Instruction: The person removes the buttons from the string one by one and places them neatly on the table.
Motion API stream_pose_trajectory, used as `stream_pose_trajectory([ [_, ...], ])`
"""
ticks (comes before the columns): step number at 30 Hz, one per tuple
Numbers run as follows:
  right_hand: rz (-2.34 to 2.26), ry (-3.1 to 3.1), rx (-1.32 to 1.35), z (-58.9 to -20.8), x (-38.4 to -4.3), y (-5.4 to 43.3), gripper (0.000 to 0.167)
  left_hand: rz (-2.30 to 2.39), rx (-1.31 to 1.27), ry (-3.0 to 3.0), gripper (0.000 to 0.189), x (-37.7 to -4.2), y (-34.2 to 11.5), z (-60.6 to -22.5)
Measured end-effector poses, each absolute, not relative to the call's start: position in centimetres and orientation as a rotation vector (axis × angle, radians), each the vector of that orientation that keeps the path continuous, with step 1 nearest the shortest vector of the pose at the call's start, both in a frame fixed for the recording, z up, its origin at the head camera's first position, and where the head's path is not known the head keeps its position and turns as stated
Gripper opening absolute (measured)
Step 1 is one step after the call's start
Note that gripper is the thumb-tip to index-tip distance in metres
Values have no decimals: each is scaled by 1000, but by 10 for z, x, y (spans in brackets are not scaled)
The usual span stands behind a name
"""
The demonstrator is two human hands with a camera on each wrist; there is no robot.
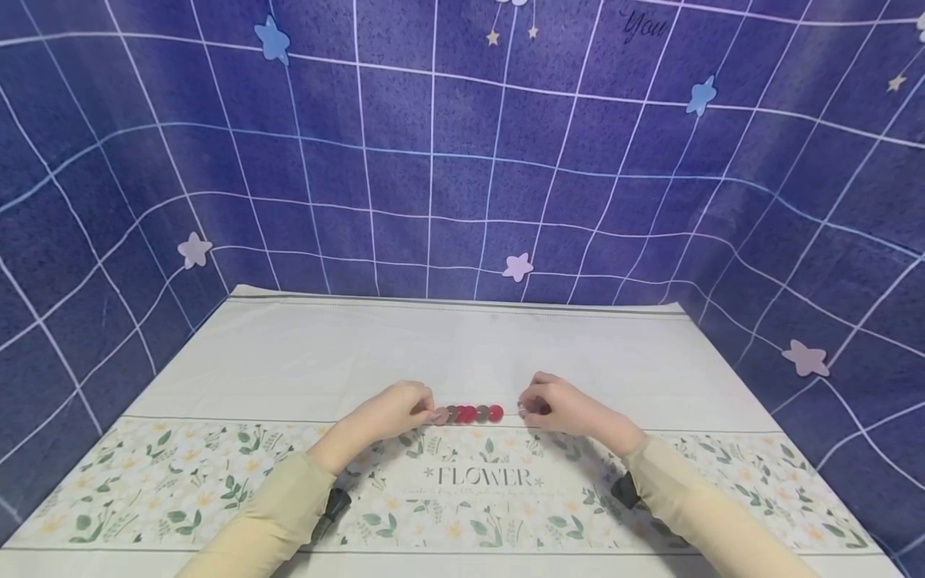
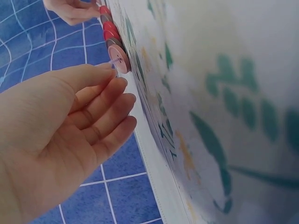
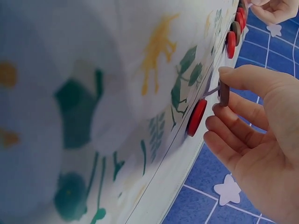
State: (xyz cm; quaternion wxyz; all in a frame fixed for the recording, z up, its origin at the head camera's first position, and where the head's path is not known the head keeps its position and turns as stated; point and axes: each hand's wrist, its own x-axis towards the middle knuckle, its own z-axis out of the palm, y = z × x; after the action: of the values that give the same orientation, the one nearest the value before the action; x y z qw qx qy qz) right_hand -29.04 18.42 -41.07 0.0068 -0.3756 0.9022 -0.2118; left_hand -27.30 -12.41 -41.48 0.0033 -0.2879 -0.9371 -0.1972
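Note:
A row of round buttons lies on the white part of the cloth, strung on a thin pale cord. At its left end is a pink button [image 2: 118,59]; grey-brown and red buttons [image 1: 495,413] overlap beyond it. My left hand [image 1: 399,408] pinches the cord [image 2: 114,61] between thumb and forefinger, right beside the pink button. To the right of the row, my right hand [image 1: 560,405] pinches a brown button [image 3: 224,93] between thumb and fingers, with cord at its face. A separate red button [image 3: 197,117] sits by the right fingertips; in the head view the hand hides it.
The table is covered by a white cloth [image 1: 347,345] with a flower-printed band [image 1: 217,482] along the front. Blue grid-patterned curtains [image 1: 462,185] with stars stand behind and at both sides. Dark wrist cameras [image 1: 332,514] sit under both sleeves.

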Motion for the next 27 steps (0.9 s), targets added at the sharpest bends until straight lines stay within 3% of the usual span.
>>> stream_pose_trajectory([
  [27,-614,2889,-1214,-409,-290,194,17,-623,-925,-2938,9,-273,-123,-413],
])
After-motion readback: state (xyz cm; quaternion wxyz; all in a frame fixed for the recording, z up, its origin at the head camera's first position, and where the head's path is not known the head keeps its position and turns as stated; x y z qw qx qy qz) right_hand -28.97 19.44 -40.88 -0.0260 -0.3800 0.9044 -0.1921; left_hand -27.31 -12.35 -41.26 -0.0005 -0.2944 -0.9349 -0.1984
